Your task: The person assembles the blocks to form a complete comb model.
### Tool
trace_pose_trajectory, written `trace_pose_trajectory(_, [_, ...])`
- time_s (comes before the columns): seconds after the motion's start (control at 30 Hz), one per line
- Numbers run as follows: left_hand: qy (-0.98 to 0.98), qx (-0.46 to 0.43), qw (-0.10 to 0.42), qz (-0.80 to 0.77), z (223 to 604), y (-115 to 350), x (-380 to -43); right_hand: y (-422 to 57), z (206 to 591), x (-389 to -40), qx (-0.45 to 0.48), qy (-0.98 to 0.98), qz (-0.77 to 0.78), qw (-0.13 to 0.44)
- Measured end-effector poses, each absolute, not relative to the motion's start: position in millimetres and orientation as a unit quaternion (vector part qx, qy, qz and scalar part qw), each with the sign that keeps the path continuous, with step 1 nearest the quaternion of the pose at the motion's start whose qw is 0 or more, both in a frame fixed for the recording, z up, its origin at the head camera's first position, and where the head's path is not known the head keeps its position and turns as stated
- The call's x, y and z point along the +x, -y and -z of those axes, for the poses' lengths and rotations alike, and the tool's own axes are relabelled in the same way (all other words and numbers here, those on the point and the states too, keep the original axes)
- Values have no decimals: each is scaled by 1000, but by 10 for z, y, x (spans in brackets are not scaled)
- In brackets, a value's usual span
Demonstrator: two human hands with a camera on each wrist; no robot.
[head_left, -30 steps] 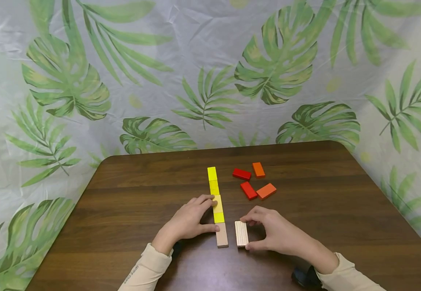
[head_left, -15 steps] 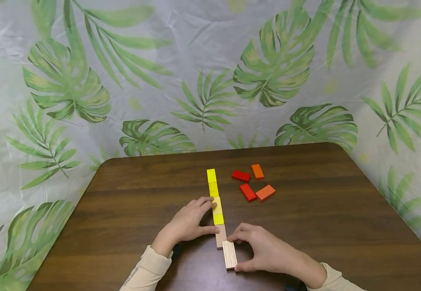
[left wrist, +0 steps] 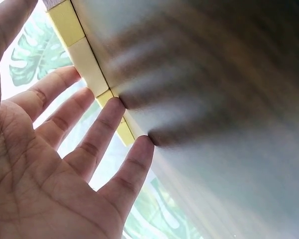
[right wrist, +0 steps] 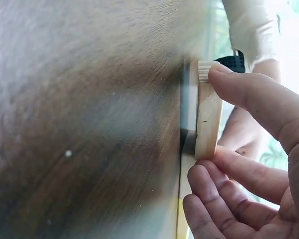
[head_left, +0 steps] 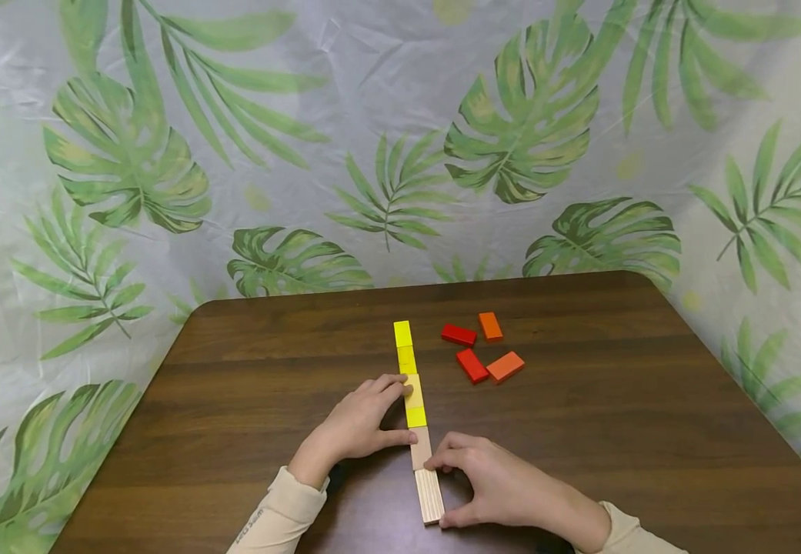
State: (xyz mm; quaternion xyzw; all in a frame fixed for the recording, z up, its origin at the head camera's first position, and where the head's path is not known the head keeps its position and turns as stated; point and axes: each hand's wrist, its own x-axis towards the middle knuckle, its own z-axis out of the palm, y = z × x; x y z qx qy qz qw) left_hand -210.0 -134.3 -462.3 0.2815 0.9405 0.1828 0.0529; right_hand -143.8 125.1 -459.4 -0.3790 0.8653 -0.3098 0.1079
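A straight row of blocks runs across the brown table. At its far end are two yellow blocks (head_left: 403,348), then a cream block (head_left: 413,391), another yellow block (head_left: 416,417) and a plain wooden block (head_left: 419,446). My left hand (head_left: 358,423) lies along the left side of the row, fingertips by the cream block and thumb touching the plain one. Between thumb and fingertips, my right hand (head_left: 493,481) pinches a striped wooden block (head_left: 430,497) by its ends, at the row's near end. The right wrist view shows this wooden block (right wrist: 208,114) from its side.
Two red blocks (head_left: 472,366) and two orange blocks (head_left: 505,367) lie loose to the right of the row's far part. A leaf-patterned cloth (head_left: 386,154) hangs behind the table (head_left: 248,369).
My right hand has carried the striped block left and nearer, from beside the plain wooden block to the row's near end, in line with it. My left hand has stayed put.
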Motion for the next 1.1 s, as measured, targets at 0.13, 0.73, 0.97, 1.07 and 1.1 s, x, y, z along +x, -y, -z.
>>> trace_pose_trajectory(0.13, [-940, 283, 54, -182, 4617, 1342, -2100, -1237, 4600, -1438, -376, -870, 302, 104])
trace_pose_trajectory(0.73, [-941, 278, 62, -180, 4611, 1336, -2083, -1216, 4595, -1401, -383, -882, 266, 71])
trace_pose_trajectory(0.97, [-940, 281, 63, -181, 4614, 1334, -2082, -1223, 4592, -1409, -378, -880, 277, 76])
trace_pose_trajectory(1.07, [-941, 281, 64, -180, 4615, 1331, -2084, -1226, 4606, -1414, -381, -877, 285, 73])
trace_pose_trajectory(1.1, [-941, 281, 63, -180, 4616, 1330, -2084, -1226, 4611, -1414, -382, -876, 287, 72])
